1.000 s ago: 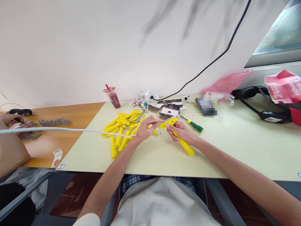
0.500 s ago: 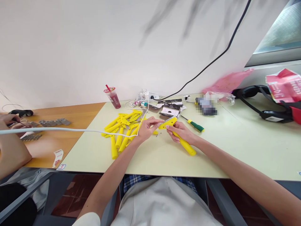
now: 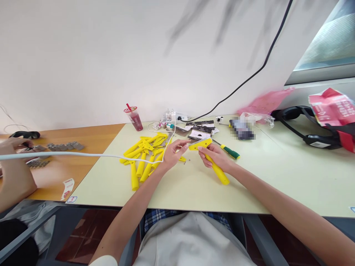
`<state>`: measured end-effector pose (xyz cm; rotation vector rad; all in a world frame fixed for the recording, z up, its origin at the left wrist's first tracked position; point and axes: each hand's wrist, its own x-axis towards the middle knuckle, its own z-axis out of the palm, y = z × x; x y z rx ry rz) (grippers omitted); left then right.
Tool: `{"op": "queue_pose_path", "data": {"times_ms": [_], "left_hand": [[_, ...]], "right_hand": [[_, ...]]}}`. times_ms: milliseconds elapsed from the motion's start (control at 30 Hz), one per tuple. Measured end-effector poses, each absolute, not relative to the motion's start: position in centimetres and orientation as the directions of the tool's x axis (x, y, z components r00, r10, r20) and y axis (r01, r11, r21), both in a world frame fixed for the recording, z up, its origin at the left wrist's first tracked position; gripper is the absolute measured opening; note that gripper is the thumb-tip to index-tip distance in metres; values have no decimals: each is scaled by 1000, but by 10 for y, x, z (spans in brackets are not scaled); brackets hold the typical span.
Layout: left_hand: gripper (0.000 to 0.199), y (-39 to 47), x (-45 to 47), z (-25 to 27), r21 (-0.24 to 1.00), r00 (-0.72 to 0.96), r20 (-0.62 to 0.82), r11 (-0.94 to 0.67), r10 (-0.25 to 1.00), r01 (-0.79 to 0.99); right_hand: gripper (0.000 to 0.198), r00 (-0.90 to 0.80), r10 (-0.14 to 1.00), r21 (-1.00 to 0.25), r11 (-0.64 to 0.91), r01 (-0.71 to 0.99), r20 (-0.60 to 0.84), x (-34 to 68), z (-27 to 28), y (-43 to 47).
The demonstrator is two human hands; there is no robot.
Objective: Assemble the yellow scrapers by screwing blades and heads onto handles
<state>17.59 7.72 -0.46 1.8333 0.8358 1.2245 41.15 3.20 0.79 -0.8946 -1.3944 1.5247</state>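
My right hand (image 3: 215,156) is wrapped round a yellow scraper (image 3: 219,173), its handle slanting down to the right. The scraper's wide head with a metal blade edge points left, toward my left hand (image 3: 174,152). The thumb and forefinger of that hand are close together at the head's left end; anything between them is too small to make out. Left of my hands lies a pile of yellow scrapers (image 3: 134,177), some overlapping. Tiny metal screws (image 3: 185,163) rest on the table just below my fingers. Behind my right hand lies a green and yellow screwdriver (image 3: 231,152).
A white cable (image 3: 97,153) crosses in front at the left. Further back stand a drink cup (image 3: 135,120), black-printed cards (image 3: 200,132) and a power strip (image 3: 180,117). A black headset (image 3: 305,138) is at right. At far left, another person's arm (image 3: 16,177) is by metal parts (image 3: 65,146).
My left fingertips have drawn slightly back from the scraper's head. The scraper stays in my right hand, and the whole view has shifted slightly.
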Motion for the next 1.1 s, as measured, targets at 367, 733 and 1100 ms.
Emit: {"op": "queue_pose_path", "data": {"times_ms": [367,733,1100], "left_hand": [[14,85,169,-21,599,393,440,-590,808,541],[15,83,171,-26,540,383,391,-546,837,640],[17,101,164,-2,516,359,294,-463,886,720]], "right_hand": [[53,45,976,-926,215,-310,212,422,14,43],[54,43,991,-923,136,-361,129,419,12,44],[48,-56,997,-912,-65,-406,-46,414,-11,51]]}}
